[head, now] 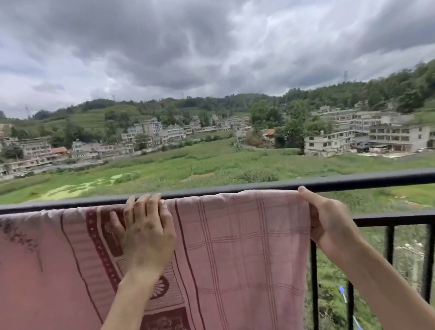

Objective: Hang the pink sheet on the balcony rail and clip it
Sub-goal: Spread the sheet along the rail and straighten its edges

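We see the left hand (pixel 147 231) spread flat against the pink sheet (pixel 239 260), its fingertips hooked over the balcony rail (pixel 382 179) where the cloth is draped. The right hand (pixel 329 221) pinches the sheet's right edge just under the rail, though its fingers seem hidden behind the cloth. We can read no writing on the sheet. Right of that edge the rail and bars (pixel 428 260) stand bare.
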Available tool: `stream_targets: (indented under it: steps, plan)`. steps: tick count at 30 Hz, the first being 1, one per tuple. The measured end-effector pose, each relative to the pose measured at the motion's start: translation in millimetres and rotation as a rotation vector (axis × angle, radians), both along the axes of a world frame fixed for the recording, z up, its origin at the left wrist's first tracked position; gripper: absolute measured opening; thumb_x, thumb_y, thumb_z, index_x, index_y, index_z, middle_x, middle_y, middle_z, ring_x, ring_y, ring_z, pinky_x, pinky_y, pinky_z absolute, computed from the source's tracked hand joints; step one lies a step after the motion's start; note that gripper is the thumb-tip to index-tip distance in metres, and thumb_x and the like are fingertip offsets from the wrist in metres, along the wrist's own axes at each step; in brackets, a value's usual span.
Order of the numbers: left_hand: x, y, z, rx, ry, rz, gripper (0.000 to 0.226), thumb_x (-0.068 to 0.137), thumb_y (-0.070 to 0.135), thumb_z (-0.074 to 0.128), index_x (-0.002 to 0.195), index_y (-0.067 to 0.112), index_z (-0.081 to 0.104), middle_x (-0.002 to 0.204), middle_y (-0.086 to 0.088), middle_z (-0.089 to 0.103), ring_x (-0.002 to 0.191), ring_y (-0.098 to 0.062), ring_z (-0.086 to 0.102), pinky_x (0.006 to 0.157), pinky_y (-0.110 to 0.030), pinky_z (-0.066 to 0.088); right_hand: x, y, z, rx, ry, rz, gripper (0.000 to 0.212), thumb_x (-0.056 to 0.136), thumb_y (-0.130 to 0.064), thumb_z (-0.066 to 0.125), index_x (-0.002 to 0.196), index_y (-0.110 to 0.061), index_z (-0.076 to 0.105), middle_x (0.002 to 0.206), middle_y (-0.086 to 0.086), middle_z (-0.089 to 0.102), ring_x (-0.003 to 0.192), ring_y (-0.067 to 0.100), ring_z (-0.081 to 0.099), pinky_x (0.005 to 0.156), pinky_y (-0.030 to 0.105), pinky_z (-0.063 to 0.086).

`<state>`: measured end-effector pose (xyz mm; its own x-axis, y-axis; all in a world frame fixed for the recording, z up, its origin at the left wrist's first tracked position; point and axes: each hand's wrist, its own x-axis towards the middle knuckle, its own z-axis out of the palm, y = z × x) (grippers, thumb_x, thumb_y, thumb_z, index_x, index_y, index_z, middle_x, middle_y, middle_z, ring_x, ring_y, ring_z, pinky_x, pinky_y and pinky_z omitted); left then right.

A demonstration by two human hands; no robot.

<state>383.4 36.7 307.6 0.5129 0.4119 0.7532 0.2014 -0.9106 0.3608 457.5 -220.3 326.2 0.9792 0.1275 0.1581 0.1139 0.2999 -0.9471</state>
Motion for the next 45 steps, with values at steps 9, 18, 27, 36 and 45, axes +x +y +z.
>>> stream_targets:
  steps: [9, 18, 27, 36, 45]
  plan:
    - [18, -118, 1, 0.272, -0.212, -0.385, 0.023, 0.085, 0.029, 0.048, 0.101, 0.018, 0.059, 0.1, 0.004, 0.057, 0.097, -0.007, 0.045, 0.087, -0.024, 0.039, 9, -23, 2, 0.103, -0.206, 0.157, 0.029, 0.095, -0.025, 0.045, 0.09, -0.011, 0.069, 0.086, 0.002, 0.073, 0.088, 0.017, 0.066, 0.081, 0.031, 0.048]
    - [45, -202, -20, 0.084, -0.148, -0.032, 0.034, 0.073, 0.034, 0.068, 0.094, 0.013, 0.052, 0.092, -0.001, 0.053, 0.084, -0.017, 0.05, 0.056, -0.022, 0.047, 30, -46, -9, -0.068, -0.608, 0.313, 0.035, 0.094, -0.036, 0.035, 0.101, -0.027, 0.067, 0.09, -0.007, 0.074, 0.1, 0.002, 0.065, 0.085, 0.006, 0.037]
    - [34, -232, -25, -0.028, -0.238, -0.013, 0.017, 0.09, 0.005, 0.053, 0.106, 0.003, 0.061, 0.096, -0.004, 0.065, 0.078, -0.007, 0.056, 0.076, -0.009, 0.038, 71, -29, -60, -0.475, -0.724, 0.345, 0.05, 0.073, -0.056, 0.062, 0.108, -0.02, 0.062, 0.091, -0.006, 0.049, 0.097, 0.017, 0.049, 0.083, 0.031, 0.044]
    - [26, -244, -34, -0.01, -0.292, 0.146, 0.023, 0.094, 0.011, 0.039, 0.11, 0.004, 0.054, 0.1, -0.008, 0.061, 0.075, -0.017, 0.056, 0.064, -0.026, 0.044, 74, -30, -72, -0.223, -0.58, 0.282, 0.024, 0.092, -0.012, 0.05, 0.07, -0.015, 0.058, 0.066, -0.004, 0.059, 0.062, 0.006, 0.05, 0.057, 0.025, 0.038]
    - [33, -247, -78, -0.132, -0.173, 0.185, 0.019, 0.09, 0.005, 0.052, 0.109, 0.007, 0.05, 0.1, -0.002, 0.051, 0.075, -0.008, 0.045, 0.059, -0.013, 0.038, 75, -20, -119, -0.213, -0.558, 0.303, 0.011, 0.089, -0.027, 0.059, 0.097, -0.023, 0.052, 0.091, -0.006, 0.055, 0.089, 0.014, 0.056, 0.076, 0.03, 0.045]
